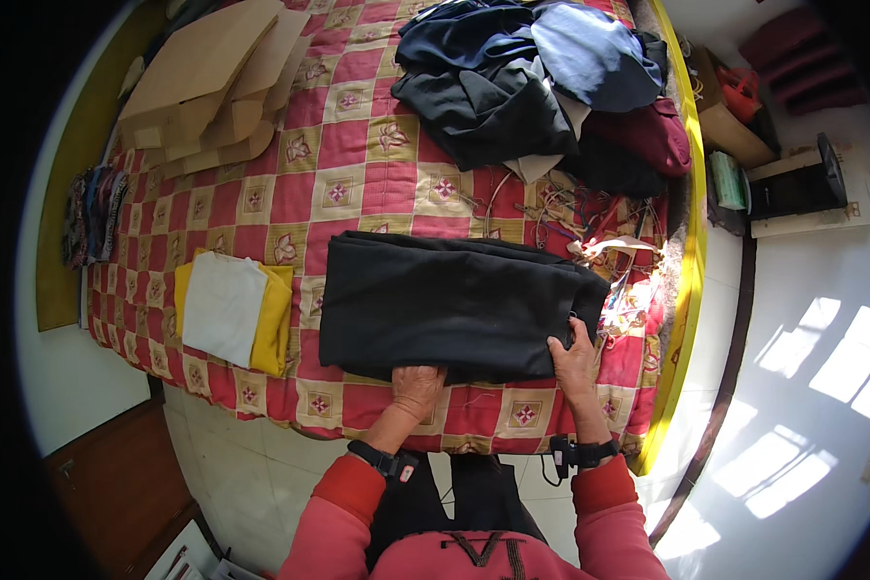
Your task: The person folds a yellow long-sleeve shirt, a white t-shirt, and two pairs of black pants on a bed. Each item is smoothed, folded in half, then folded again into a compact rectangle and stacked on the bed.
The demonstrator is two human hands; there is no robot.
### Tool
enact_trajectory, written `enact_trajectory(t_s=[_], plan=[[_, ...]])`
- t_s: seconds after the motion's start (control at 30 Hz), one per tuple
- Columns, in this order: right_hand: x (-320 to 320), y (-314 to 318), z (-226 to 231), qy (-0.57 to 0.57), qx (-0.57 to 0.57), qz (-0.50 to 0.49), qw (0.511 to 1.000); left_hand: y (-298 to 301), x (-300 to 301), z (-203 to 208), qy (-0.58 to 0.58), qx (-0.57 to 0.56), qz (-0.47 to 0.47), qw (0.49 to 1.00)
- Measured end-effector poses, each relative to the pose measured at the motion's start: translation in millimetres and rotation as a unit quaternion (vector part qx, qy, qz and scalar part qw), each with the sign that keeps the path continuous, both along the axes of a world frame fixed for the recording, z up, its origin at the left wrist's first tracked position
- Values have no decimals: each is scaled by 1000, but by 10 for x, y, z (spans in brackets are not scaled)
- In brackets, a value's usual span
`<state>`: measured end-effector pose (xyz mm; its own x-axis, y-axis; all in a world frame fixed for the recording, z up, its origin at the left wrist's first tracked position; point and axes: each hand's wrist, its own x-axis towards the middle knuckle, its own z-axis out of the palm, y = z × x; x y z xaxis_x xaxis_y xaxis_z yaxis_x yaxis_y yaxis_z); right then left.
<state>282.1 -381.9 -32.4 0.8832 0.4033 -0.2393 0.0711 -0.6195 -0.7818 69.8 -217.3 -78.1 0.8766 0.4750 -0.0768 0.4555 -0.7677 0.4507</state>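
A folded pair of black trousers (445, 304) lies lengthwise across the bed in front of me. My left hand (418, 389) is at the middle of its near edge, the fingers slipped under the cloth and hidden. At the near right corner, my right hand (574, 362) pinches the cloth, thumb on top and fingers around the edge. To the left of the trousers sits a small folded stack, a white cloth (224, 307) on top of a yellow one (275, 329).
A heap of dark and blue clothes (483, 97) lies at the far right, with tangled cords and hangers (590, 227) below it. Cardboard (203, 77) lies at the far left. A yellow bed rail (684, 319) bounds the checked bedspread (377, 184) on the right.
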Motion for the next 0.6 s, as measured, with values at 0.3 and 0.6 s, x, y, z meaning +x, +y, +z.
enact_trajectory(t_s=[0.3, 0.6], plan=[[-37, -157, -302, -30, 40, -31, 998, -76, -280, 78, -3, 72, -157, 985], [-150, 257, 301, -198, 34, 50, 978, 119, -539, 494, -149, -81, -75, 983]])
